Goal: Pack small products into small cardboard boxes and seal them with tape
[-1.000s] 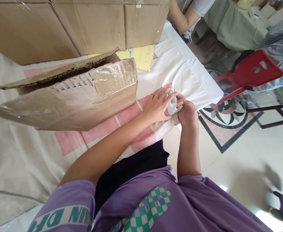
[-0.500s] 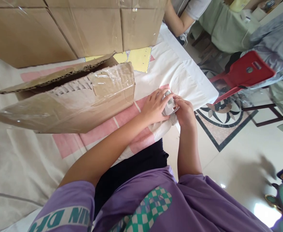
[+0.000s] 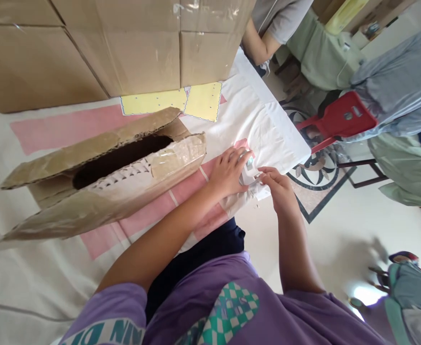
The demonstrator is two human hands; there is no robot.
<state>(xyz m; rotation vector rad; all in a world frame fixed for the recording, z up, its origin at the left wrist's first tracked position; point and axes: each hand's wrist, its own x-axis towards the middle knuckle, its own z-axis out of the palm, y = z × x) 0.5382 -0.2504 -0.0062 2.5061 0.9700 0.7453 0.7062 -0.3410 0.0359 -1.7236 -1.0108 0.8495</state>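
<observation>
From afar, my left hand (image 3: 228, 172) holds a white object (image 3: 247, 175), best braced firmly. My right hand (image 3: 279, 186) narrows beside it; I cannot tell its grip.

I see: small white object (image 3: 248, 176) | pale-green patch on its upper part | partly hidden | at worktop (image 3: 264, 122) edge | exact tilt unclear to me

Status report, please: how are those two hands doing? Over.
Left hand gripping small white object. Right hand at its right side, contact unclear. Open cardboard box stands left, not blocking either hand.
</observation>
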